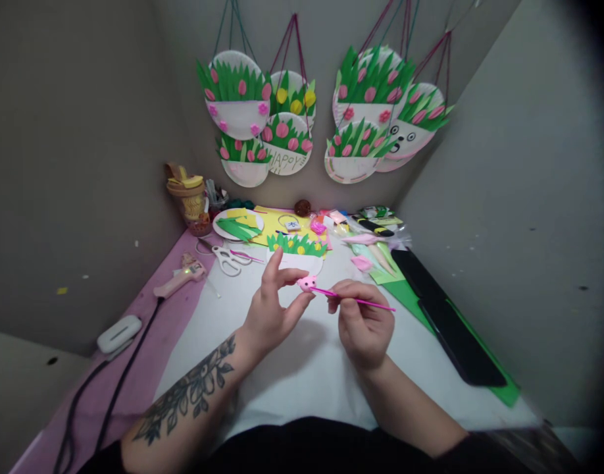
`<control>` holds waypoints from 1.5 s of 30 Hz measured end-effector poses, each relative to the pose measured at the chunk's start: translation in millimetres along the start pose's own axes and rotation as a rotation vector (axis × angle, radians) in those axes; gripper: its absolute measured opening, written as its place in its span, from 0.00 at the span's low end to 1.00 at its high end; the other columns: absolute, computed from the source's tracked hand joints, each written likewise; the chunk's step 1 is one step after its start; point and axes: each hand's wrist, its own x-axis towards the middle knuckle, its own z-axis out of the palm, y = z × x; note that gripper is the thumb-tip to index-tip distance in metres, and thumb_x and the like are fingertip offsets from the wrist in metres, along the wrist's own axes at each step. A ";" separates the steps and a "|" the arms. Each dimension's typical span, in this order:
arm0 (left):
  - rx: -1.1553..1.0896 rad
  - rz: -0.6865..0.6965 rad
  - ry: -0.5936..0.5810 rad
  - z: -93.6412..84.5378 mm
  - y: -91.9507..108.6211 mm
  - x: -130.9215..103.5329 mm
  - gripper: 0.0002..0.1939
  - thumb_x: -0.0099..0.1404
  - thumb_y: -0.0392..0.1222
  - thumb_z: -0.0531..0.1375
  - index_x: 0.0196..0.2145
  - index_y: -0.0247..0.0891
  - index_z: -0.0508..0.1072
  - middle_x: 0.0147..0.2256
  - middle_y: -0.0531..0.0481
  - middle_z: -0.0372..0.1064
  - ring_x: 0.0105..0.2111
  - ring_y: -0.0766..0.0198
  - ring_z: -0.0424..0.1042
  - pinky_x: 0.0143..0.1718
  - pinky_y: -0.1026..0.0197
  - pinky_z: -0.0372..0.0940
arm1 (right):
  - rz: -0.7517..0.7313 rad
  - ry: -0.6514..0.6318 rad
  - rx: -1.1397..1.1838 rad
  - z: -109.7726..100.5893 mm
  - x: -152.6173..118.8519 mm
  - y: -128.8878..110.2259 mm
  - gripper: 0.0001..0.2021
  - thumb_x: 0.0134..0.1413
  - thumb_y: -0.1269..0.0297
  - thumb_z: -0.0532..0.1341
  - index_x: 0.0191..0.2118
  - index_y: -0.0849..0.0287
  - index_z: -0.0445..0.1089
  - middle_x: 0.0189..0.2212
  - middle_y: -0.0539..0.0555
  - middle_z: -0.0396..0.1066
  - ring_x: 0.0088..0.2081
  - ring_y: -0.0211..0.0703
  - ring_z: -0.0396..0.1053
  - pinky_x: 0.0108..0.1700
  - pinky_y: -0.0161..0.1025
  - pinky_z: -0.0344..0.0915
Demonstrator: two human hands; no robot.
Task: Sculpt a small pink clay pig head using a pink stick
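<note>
Head view. Small pink animal head with two dark eyes, held clear of the bench, above its white cover, roughly midway between the left and right edges. Left hand: thumb below and one finger above, narrow, pinching the piece; index finger raised free. Right hand: fingers closed on a slim magenta stick, pen-fashion, its tip at the lower part of the face. Whether the tip presses in or only touches: cannot tell.

Surroundings: paper-plate pocket with green blades and yellow blooms just beyond the fingers, toward the far edge. White-handled scissors and pink glue gun toward the left edge; black flat object along the right edge.

Handling, judged: piece looks very light, probably soft modelling material; a hard squeeze could dent it or smear the eyes. Best hold: light pinch at the rim, off the face and small ears. Stick looks light and fairly stiff; grip close to the working end for control.
</note>
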 end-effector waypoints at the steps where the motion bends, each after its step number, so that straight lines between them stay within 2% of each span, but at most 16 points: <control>1: 0.000 0.000 -0.001 -0.1 0.2 0.0 0.46 0.61 0.34 0.64 0.67 0.41 0.39 0.42 0.46 0.74 0.41 0.65 0.74 0.45 0.60 0.72 | -0.001 0.000 0.003 -0.1 0.0 0.1 0.04 0.59 0.68 0.58 0.36 0.56 0.70 0.27 0.50 0.68 0.25 0.37 0.65 0.25 0.37 0.62; 28: -0.010 -0.031 -0.014 -0.4 0.4 -0.7 0.46 0.60 0.33 0.64 0.67 0.43 0.39 0.42 0.46 0.74 0.41 0.64 0.74 0.46 0.59 0.72 | -0.013 0.016 0.037 0.7 1.1 1.9 0.04 0.58 0.69 0.58 0.36 0.56 0.70 0.27 0.50 0.68 0.25 0.37 0.65 0.25 0.37 0.61; 32: -0.058 -0.055 -0.006 0.4 1.1 0.2 0.47 0.60 0.33 0.64 0.67 0.44 0.40 0.42 0.47 0.74 0.41 0.65 0.74 0.45 0.60 0.72 | -0.040 0.053 0.099 -0.3 2.1 0.2 0.03 0.59 0.67 0.59 0.36 0.56 0.70 0.24 0.49 0.67 0.24 0.38 0.65 0.24 0.37 0.61; 35: -0.134 -0.095 0.006 1.6 1.2 0.5 0.46 0.60 0.33 0.64 0.67 0.45 0.40 0.42 0.48 0.74 0.41 0.66 0.75 0.46 0.60 0.72 | -0.052 0.065 0.050 -0.3 1.8 -2.0 0.02 0.58 0.66 0.59 0.36 0.55 0.69 0.24 0.49 0.68 0.25 0.38 0.66 0.24 0.37 0.62; 39: -0.186 -0.145 0.008 2.5 1.1 0.2 0.47 0.60 0.33 0.65 0.66 0.46 0.41 0.42 0.48 0.74 0.42 0.65 0.75 0.47 0.58 0.72 | -0.073 0.059 -0.025 0.6 0.7 -2.5 0.02 0.59 0.66 0.58 0.36 0.54 0.69 0.25 0.49 0.69 0.26 0.40 0.68 0.25 0.39 0.64; 45: -0.230 -0.168 0.003 2.7 2.1 -0.1 0.47 0.59 0.33 0.65 0.66 0.46 0.41 0.41 0.49 0.73 0.43 0.65 0.74 0.48 0.59 0.72 | -0.041 0.032 0.030 1.4 1.0 0.1 0.03 0.58 0.68 0.58 0.36 0.55 0.70 0.26 0.50 0.68 0.26 0.38 0.67 0.25 0.38 0.63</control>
